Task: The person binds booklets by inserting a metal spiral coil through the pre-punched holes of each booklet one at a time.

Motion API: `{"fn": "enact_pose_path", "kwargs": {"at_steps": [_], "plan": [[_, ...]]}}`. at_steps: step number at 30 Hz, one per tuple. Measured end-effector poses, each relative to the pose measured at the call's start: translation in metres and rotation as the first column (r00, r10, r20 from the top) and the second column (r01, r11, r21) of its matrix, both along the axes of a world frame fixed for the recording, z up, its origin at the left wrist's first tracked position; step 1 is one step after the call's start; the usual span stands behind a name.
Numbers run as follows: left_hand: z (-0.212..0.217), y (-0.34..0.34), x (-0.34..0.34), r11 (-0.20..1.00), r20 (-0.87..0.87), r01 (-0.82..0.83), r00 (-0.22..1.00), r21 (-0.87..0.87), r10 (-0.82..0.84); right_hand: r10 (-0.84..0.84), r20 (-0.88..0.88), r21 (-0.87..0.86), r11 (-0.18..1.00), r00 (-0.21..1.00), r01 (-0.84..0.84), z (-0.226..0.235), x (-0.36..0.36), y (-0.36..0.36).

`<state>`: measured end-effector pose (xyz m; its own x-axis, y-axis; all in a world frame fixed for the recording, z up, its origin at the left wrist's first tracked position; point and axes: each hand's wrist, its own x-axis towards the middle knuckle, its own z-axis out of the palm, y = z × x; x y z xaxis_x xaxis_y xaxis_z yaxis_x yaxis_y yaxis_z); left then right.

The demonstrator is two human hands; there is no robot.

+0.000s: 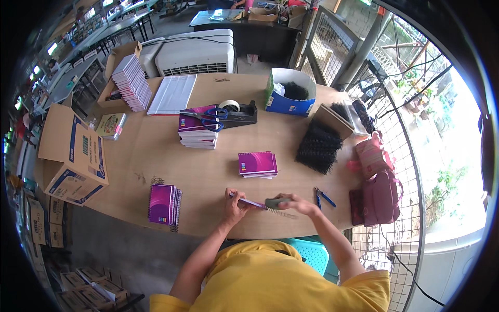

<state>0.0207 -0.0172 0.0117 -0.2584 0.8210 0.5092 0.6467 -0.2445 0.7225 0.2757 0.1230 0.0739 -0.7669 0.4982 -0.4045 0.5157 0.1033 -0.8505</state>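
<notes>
2 hands work on 1 purple notebook (250,202), located between my left and right fingers. My left hand (236,207) pinches its left end between thumb and fingers, apparently to steady it and leave the opposite end accessible. My right hand (292,203) has its fingers closed around 1 dark grey-green block (274,203) at the notebook's right end; blur hides the exact contact. 1 thin spiral coil (284,213) projects from that end, below my right fingers. Seen nearly edge-on, the notebook's visible long axis runs from left fingers to right, sloping slightly toward my body; its right end points along the coil. 1 pair of blue-handled pliers (325,198) lies right of my right fingers, probably for short reach.
</notes>
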Motion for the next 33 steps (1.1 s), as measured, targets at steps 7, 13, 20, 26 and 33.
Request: {"fn": "enact_pose_path", "kwargs": {"at_steps": [7,13,20,26,33], "plan": [[-0.006,-0.001,-0.001,1.0,-0.013,-0.011,1.0,0.006,0.012,0.108,0.0,0.0,0.994,0.994,-0.108,0.006,-0.022,0.007],[-0.006,0.007,0.003,0.999,0.006,-0.003,1.0,-0.043,0.003,0.093,-0.181,-0.074,0.991,0.979,-0.108,-0.008,-0.023,0.016],[-0.005,0.013,0.002,0.999,-0.049,0.011,0.999,-0.037,-0.013,0.127,-0.099,-0.023,0.991,0.987,-0.13,-0.008,-0.028,0.016],[-0.008,0.014,0.003,0.998,0.007,0.015,1.0,-0.06,-0.015,0.093,-0.019,0.087,0.992,0.995,-0.091,0.0,-0.041,0.021],[-0.007,0.017,0.005,0.999,0.012,0.013,1.0,-0.032,-0.013,0.128,-0.089,0.134,0.984,0.988,-0.115,-0.015,-0.051,0.023]]}}
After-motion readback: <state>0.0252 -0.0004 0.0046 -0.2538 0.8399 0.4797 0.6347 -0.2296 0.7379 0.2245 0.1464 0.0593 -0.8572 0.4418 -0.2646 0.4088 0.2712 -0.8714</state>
